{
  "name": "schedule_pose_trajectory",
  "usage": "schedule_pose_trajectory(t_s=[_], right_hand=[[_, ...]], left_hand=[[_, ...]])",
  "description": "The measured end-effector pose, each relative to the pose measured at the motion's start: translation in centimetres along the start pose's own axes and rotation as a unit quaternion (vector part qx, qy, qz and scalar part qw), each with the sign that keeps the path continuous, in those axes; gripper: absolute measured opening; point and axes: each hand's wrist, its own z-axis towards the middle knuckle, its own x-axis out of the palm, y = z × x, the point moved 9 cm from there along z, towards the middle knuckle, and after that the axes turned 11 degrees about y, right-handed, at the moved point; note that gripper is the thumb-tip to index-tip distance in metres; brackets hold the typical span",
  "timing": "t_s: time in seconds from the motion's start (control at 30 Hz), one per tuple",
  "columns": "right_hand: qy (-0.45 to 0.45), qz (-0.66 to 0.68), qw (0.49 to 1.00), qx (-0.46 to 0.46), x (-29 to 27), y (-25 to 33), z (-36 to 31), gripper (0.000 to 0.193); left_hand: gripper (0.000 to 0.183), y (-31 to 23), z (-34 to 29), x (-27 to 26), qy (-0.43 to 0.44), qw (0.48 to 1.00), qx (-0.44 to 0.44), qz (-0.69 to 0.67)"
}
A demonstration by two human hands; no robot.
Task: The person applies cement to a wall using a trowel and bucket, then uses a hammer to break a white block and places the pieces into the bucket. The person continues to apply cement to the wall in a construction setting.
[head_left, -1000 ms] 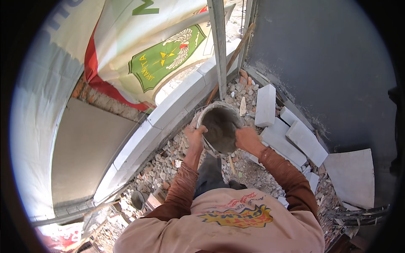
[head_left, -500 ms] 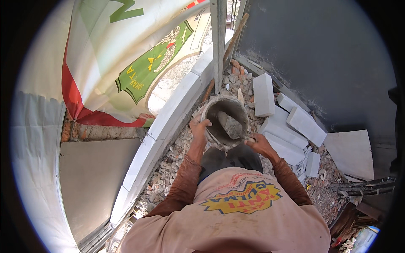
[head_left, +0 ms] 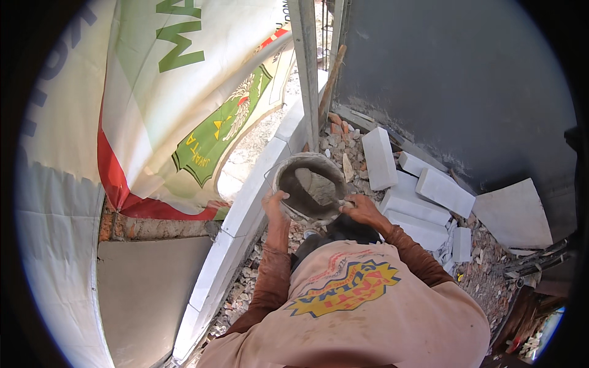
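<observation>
Steady mortar-caked grey round bucket [head_left: 297, 201] in rim-pinching left grip [head_left: 275, 207], guiding grey flat-bladed trowel [head_left: 318, 187] in handle-clasping right grip [head_left: 364, 212].

Clerk: Item one?
Checker: Left hand [head_left: 275, 205], bare; fingers curled, thumb [head_left: 281, 195] angled inward to the right.
Clerk: Attached?
Checker: Left forearm [head_left: 268, 279], brown-sleeved, reaching forward; left wrist [head_left: 278, 233] bare.
Clerk: Item two?
Checker: Right hand [head_left: 363, 210], bare; fingers bent into a grip, back of the hand uppermost.
Clerk: Attached?
Checker: Right forearm [head_left: 414, 250], brown-sleeved, slanting forward and inward.
Clerk: Spacing?
Checker: Hands apart, roughly level.
</observation>
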Motion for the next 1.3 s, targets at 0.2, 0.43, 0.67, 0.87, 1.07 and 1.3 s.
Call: schedule_pose_trajectory(t_s=[0.2,0.43,0.67,0.87,1.07,1.3], right_hand=[[0.042,0.104,0.993,0.041,-1.3,0.6,1.3,0.050],[-0.047,0.124,0.989,0.072,-7.4,-3.0,4.5,0.048],[-0.136,0.036,0.984,0.109,-17.0,-6.4,14.8,0.052],[-0.111,0.081,0.983,0.124,-19.4,-10.1,31.5,0.056],[-0.094,0.225,0.960,0.140,-18.9,-13.6,48.4,0.050],[-0.127,0.530,0.832,0.103,-20.0,-16.2,64.1,0.043]], left_hand=[[0.037,-0.2,1.5,-2.4,-0.064,0.998,-0.010,0.002],[0.039,1.5,4.0,-5.3,-0.110,0.994,-0.011,-0.014],[0.035,6.5,6.4,-11.3,-0.204,0.974,-0.087,0.047],[0.013,9.7,6.8,-15.1,-0.248,0.958,-0.139,0.024],[0.010,9.3,5.6,-14.9,-0.306,0.933,-0.181,0.063],[0.042,9.7,5.3,-12.6,-0.325,0.917,-0.224,0.056]])
